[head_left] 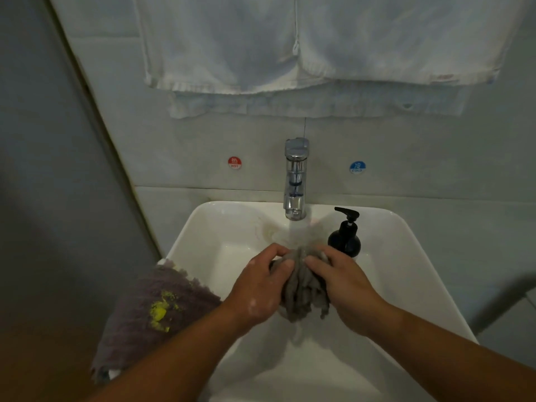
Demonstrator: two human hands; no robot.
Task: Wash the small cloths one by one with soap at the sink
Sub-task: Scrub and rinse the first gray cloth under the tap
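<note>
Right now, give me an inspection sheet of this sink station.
Surface: white sink; water appears to run from the tap.
Job's things: grey cloth bunched below the tap; purple cloth with a yellow stain draped over the sink's left rim; black soap dispenser at the sink's back right.
Clutter: nothing seen.
Grippers: left hand and right hand both grip the grey cloth.
Cables: nothing seen.
Surroundings: tiled wall with a hot sticker and a cold sticker; white towels hanging above; blurred dark bar at right, unidentifiable.
</note>
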